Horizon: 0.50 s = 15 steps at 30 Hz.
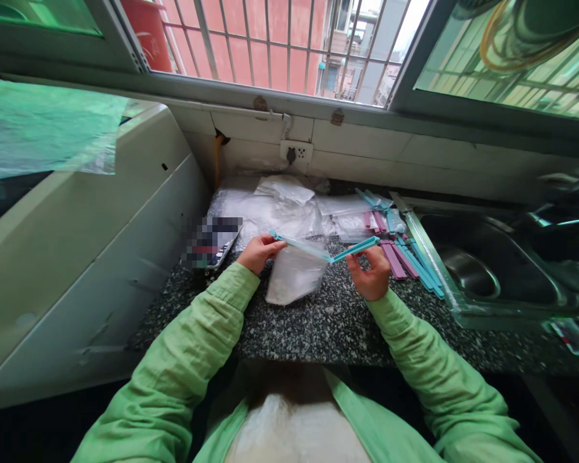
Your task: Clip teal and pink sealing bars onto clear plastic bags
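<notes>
A light-blue bag sealing clip [354,249] is spread apart at its hinge above the counter. My right hand [370,273] pinches one arm of it, which slants up to the right. My left hand [260,253] is closed on the far end of the other arm, together with the top edge of a clear plastic bag [295,276]. The bag hangs down from that arm. To the right of my right hand lie several loose blue clips [422,270] and purple clips [393,260]. Behind my hands is a pile of clear plastic bags [280,206].
A phone-like device [217,241], partly blurred out, lies left of the bags. A sink [492,251] with a metal bowl [473,273] is at the right. A beige appliance side [125,186] rises at the left. A wall socket [296,153] holds a plug.
</notes>
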### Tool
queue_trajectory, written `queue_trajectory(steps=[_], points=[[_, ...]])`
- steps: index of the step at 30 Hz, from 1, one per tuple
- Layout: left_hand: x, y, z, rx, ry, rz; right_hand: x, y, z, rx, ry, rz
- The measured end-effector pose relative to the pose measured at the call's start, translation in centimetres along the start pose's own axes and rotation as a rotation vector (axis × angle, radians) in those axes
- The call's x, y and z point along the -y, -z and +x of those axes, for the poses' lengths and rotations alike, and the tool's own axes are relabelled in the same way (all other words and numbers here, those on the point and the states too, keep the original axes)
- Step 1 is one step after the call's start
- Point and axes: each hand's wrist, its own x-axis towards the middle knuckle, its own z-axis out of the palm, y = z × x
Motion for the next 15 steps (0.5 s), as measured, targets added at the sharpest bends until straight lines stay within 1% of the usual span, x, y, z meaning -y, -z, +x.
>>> queue_trajectory(steps=[15], points=[[-0.46,-0.10,-0.20,-0.009,-0.006,-0.043,-0.83,-0.13,-0.44,-0.023,-0.071,0.014]])
